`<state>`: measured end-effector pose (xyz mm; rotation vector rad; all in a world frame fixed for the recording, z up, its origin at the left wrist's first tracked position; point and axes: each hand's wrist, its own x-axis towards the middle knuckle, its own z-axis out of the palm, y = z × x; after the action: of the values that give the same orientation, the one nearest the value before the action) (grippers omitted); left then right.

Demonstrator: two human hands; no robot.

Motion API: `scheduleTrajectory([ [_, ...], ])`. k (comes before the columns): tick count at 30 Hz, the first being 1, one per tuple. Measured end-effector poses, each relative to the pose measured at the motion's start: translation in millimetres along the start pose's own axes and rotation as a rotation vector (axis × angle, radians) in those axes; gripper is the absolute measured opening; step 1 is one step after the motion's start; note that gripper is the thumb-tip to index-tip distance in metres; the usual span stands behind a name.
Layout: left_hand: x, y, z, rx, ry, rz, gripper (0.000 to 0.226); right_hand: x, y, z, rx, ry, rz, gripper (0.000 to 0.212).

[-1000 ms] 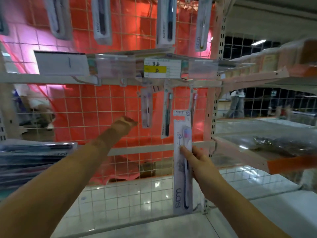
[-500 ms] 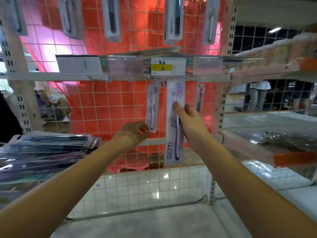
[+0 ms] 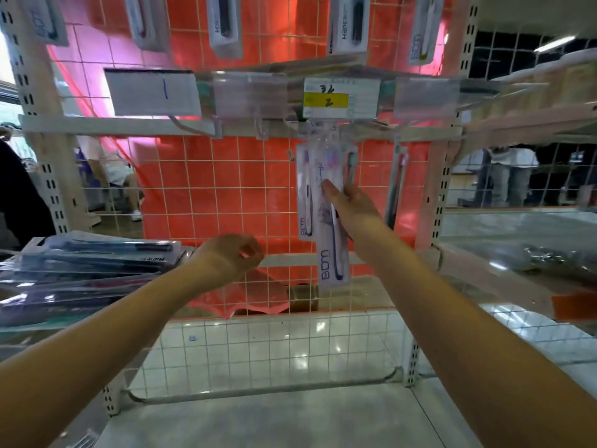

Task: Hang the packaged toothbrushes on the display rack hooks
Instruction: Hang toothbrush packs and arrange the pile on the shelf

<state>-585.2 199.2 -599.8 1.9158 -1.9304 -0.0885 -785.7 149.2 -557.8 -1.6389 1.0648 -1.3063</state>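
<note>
Landmark: yellow price label (image 3: pixel 326 100) in its clear holder on the rack's cross rail.
Held toothbrush pack (image 3: pixel 331 218): directly below the yellow price label, upright, top edge up at the rail beneath the label — whether it is seated on a hook cannot be told from this view.
Right hand (image 3: pixel 350 208): below the label, thumb across the front of the held toothbrush pack, fingers wrapped behind its right edge; it grips the pack at mid-height.
Left hand (image 3: pixel 234 255): below and left of the label, fingers loosely curled, holding nothing, apart from the pack and from the right hand.
Hung packs (image 3: pixel 305 192): just behind and left of the held one, under the label; another (image 3: pixel 395 185) hangs to the right of it.
Upper row of packs (image 3: pixel 350 22): above the label, hanging against the wire grid (image 3: pixel 200 195) with its red backing.
Loose stock (image 3: pixel 87 266): stack of packaged toothbrushes lying flat — far left of the label and lower.
White tag (image 3: pixel 153 92): left of the label, on the same rail.
</note>
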Motion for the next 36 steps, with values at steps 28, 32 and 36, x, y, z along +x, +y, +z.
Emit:
scheduleTrajectory([
  [28,-19.1,-41.4,10.6,0.070,-0.144,0.114,0.023,118.2,15.5,57.7,-0.051,0.125,0.264,0.059],
  [32,-9.0,-28.5,13.7,0.096,-0.144,0.132,0.023,99.6,29.8,60.5,-0.385,0.213,0.157,0.061],
  [36,13.8,-15.6,30.8,0.059,-0.119,0.147,0.025,59.8,64.6,44.7,-0.507,0.166,0.000,0.034],
])
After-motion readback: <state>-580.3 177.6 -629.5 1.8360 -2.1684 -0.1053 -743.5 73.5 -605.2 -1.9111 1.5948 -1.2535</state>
